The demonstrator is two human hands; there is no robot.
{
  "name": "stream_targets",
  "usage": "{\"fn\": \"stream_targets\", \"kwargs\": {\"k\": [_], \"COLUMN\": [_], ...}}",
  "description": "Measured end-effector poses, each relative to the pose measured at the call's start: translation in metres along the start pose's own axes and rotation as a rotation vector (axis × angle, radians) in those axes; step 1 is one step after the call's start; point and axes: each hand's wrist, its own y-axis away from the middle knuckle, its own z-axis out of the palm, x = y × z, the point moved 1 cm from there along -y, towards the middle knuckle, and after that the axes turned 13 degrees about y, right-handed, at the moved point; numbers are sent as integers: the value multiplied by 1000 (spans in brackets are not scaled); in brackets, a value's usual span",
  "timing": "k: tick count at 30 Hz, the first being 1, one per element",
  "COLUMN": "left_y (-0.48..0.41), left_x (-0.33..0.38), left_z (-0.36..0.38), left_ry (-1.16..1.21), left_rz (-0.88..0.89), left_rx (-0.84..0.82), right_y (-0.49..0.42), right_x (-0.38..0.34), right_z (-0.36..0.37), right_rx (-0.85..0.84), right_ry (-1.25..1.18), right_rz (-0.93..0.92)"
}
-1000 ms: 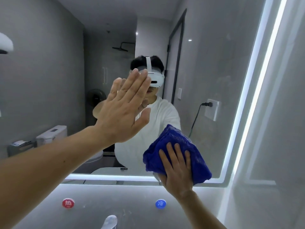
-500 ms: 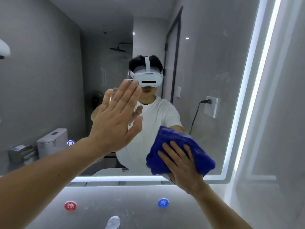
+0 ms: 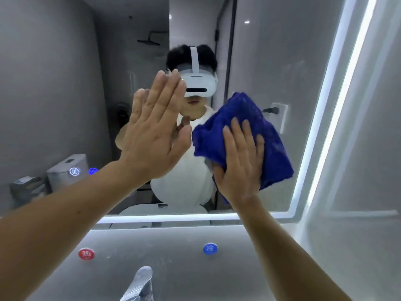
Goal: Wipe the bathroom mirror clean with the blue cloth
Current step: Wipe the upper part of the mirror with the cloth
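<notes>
The bathroom mirror fills the wall ahead, framed by a lit white strip along its bottom and right edges. My right hand presses a bunched blue cloth flat against the glass in the lower right part of the mirror. My left hand is held flat with fingers straight and together, palm against or just off the glass, to the left of the cloth. It holds nothing. The reflection shows a person in a white shirt with a white headset.
Below the mirror a grey ledge carries a red round button and a blue one. A chrome tap pokes up at the bottom centre. A grey side wall stands close on the right. Two lit touch icons glow in the mirror's lower left.
My right hand has slid the blue cloth upward on the glass, away from the mirror's bottom edge. My left hand stays flat near the glass in about the same spot.
</notes>
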Motion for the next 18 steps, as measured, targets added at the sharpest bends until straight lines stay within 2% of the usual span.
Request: {"fn": "stream_targets", "kwargs": {"k": [5, 12, 15, 18], "left_y": [12, 11, 5, -3], "left_x": [12, 20, 23, 26], "left_z": [15, 29, 33, 36], "left_ry": [14, 2, 17, 6], "left_rz": [38, 46, 65, 62], "left_rx": [-50, -98, -83, -70], "right_y": [106, 161, 133, 53], "right_x": [6, 60, 74, 83], "right_z": [-8, -23, -29, -26], "right_rx": [-94, -296, -319, -218], "right_ry": [44, 135, 51, -11], "right_rz": [-185, -539, -523, -403]}}
